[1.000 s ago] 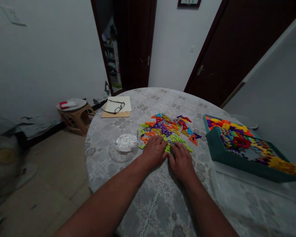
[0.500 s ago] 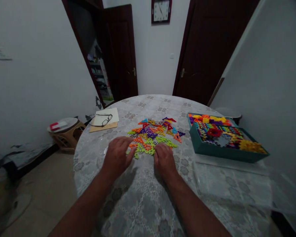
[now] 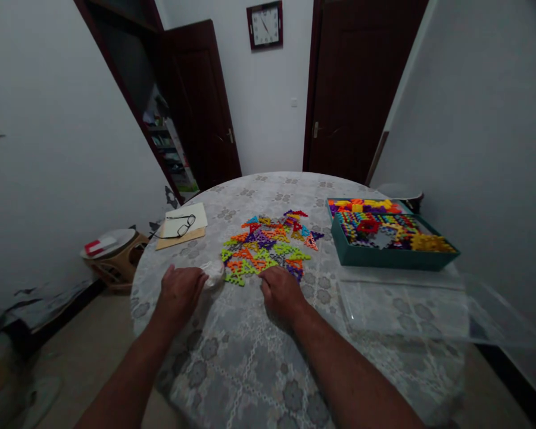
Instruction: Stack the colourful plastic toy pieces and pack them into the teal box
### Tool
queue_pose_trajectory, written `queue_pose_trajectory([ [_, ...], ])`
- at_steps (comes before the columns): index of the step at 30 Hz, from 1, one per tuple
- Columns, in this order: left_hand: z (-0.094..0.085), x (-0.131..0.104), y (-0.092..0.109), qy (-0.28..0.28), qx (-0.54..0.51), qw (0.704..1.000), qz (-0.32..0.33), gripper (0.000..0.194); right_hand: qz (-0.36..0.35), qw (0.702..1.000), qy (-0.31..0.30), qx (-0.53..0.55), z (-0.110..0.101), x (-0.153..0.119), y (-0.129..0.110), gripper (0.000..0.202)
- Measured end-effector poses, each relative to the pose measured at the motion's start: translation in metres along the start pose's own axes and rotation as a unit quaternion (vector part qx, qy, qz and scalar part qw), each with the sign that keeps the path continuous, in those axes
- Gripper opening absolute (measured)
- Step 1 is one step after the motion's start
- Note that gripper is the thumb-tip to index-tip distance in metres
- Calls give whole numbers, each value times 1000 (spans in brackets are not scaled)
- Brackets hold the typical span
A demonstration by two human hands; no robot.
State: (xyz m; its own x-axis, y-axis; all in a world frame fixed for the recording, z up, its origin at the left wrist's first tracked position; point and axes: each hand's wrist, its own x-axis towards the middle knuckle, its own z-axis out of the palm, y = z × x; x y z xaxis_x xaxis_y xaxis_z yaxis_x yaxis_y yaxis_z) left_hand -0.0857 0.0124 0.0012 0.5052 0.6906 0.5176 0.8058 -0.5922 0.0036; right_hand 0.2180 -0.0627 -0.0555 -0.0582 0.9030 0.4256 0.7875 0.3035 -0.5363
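Note:
My left hand [image 3: 181, 292] is closed, its fingertips pinching the edge of a crumpled whitish piece that looks like a thin plastic bag [image 3: 213, 273]. Just right of the bag lies a spread of colourful triangular lattice toy pieces [image 3: 265, 238], in lime green, orange, purple, red and blue. At the near edge of that spread is my right hand [image 3: 283, 292], fingers curled and tips down beside a lime-green lattice piece [image 3: 250, 267]. Whatever its fingertips hold, if anything, is hidden.
A teal box [image 3: 393, 256] of colourful toy pieces stands on the right, another tray of pieces [image 3: 361, 205] behind it. In front lies a clear plastic lid [image 3: 406, 310]. Eyeglasses [image 3: 185, 226] rest on papers [image 3: 196, 214] at the left. A patterned cloth [image 3: 232, 369] covers the round table.
My left hand has drawn away leftward from the lattice pieces, and the whitish bag now shows at its fingertips. My right hand has shifted left along the near edge of the pieces. The camera has turned slightly.

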Motion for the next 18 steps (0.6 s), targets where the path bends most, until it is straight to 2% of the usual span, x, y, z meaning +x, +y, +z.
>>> queue_pose_trajectory([
  [5, -14, 49, 36, -18, -125, 992, 8, 30, 7, 1000, 0, -1, 3, 1, -2, 27],
  [7, -15, 70, 55, -31, -221, 975, -22, 27, 0, 1000, 7, -1, 4, 0, -3, 25],
  [8, -13, 80, 64, -40, -287, 955, -58, 25, -4, 1000, 12, 0, 4, 0, -4, 24],
  [9, -10, 90, 74, -47, -366, 923, -109, 24, -10, 1000, 17, 1, 3, 0, -4, 24],
  [10, -4, 99, 82, -50, -461, 870, -169, 25, -14, 1000, 23, 4, 2, 0, -4, 23],
  [11, 3, 107, 90, -49, -566, 788, -237, 26, -18, 999, 27, 7, 1, 0, -4, 24],
  [12, 11, 114, 97, -38, -664, 682, -304, 26, -22, 999, 30, 11, 0, 0, -4, 24],
  [13, 20, 120, 103, -32, -696, 637, -329, 28, -26, 999, 31, 16, -1, 0, -3, 25],
  [15, 38, 130, 113, -23, -733, 573, -365, 30, -31, 999, 26, 22, -2, 1, -3, 27],
  [18, 54, 138, 119, -29, -770, 494, -402, 27, -30, 999, 13, 24, 0, 2, -4, 28],
])
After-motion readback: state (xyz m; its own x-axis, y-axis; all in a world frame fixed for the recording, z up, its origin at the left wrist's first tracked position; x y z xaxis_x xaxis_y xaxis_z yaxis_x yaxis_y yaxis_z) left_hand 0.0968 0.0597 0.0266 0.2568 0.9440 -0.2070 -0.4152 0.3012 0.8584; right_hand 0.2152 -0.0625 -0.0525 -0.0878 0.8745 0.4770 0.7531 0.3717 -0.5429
